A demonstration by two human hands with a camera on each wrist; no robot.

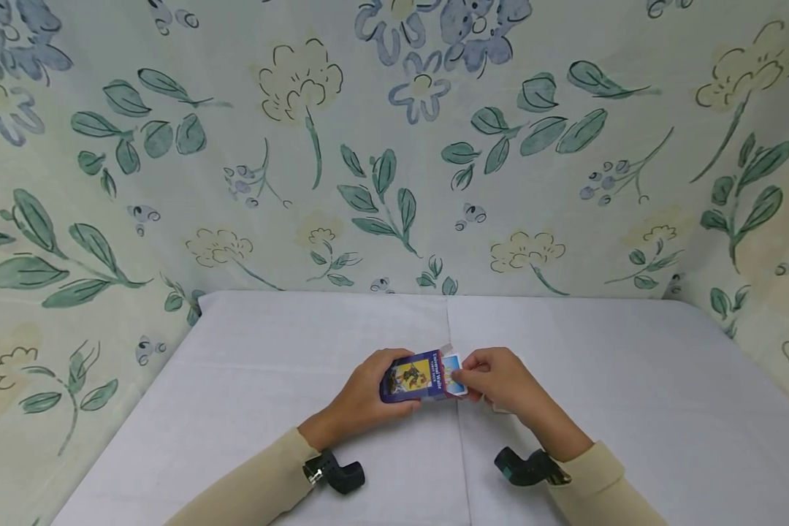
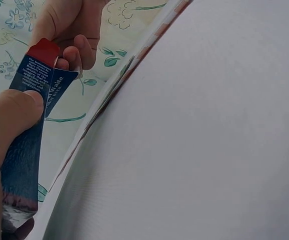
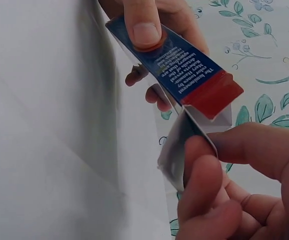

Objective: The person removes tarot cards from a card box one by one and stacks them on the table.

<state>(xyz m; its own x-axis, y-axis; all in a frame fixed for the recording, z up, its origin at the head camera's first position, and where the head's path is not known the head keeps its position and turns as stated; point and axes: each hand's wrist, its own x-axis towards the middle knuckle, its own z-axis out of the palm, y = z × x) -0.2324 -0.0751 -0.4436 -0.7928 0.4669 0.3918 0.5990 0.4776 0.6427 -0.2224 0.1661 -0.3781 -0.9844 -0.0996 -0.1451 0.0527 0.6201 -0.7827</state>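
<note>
My left hand [image 1: 368, 391] grips a blue tarot card box [image 1: 408, 376] around its sides, tilted above the white cloth. Its front carries a yellow picture and the title "Universal Waite". A light blue and yellow card [image 1: 453, 369] shows at the box's right end. My right hand [image 1: 502, 380] pinches there, thumb over the card and fingers curled below. In the right wrist view a red side flap [image 3: 217, 95] stands out from the opened end, and a white-lined lid flap [image 3: 174, 150] bends down by the right fingers. The rest of the contents is hidden inside the box.
Under the right hand, a small white edge [image 1: 502, 410] shows on the white-covered table [image 1: 269, 343]. A floral curtain [image 1: 394, 168] hangs behind the table and along both sides. Black wrist cameras sit below both hands.
</note>
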